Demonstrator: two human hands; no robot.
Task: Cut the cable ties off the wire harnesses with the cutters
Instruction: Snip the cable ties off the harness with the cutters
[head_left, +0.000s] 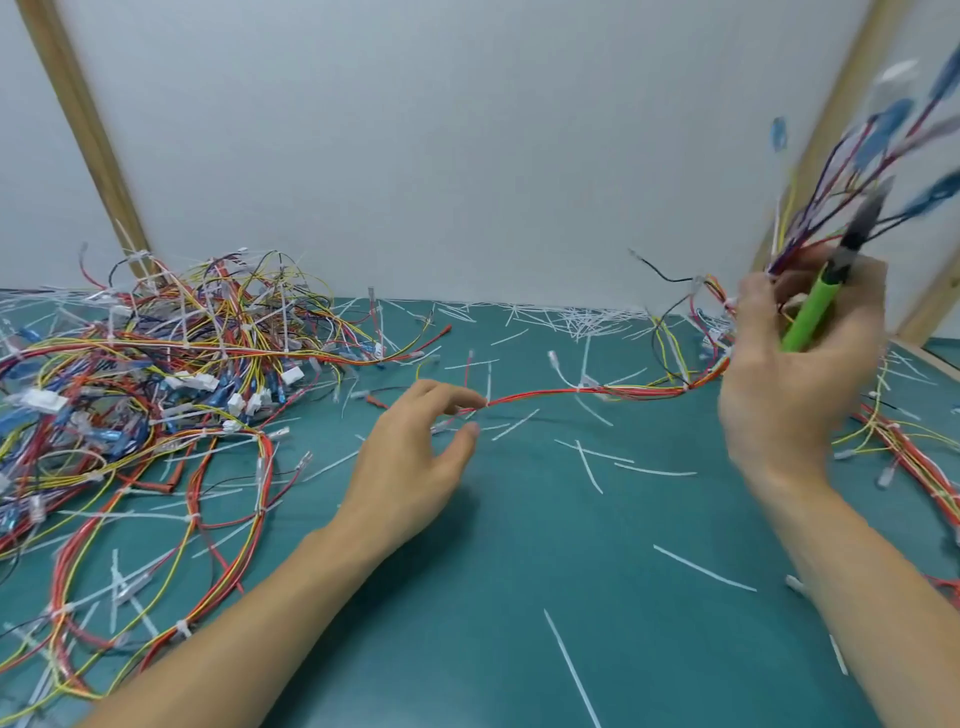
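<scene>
Two bare hands: left hand (415, 452), right hand (795, 374). One pair of green-handled cutters (815, 306). One large tangled pile of multicoloured wire harnesses (156, 364). Cut white cable-tie strips (701, 569) too many to count.

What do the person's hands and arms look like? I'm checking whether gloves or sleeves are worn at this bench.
Both are bare: the left hand and right hand wear no gloves, and no sleeve, watch or ring shows on either forearm up to the frame edge.

left hand (415, 457): pinches a red wire harness (587, 389) above the green bench (519, 571)
right hand (800, 374): grips green-handled cutters (815, 301) and wire ends
pile (156, 353): tangled harnesses, far left
</scene>
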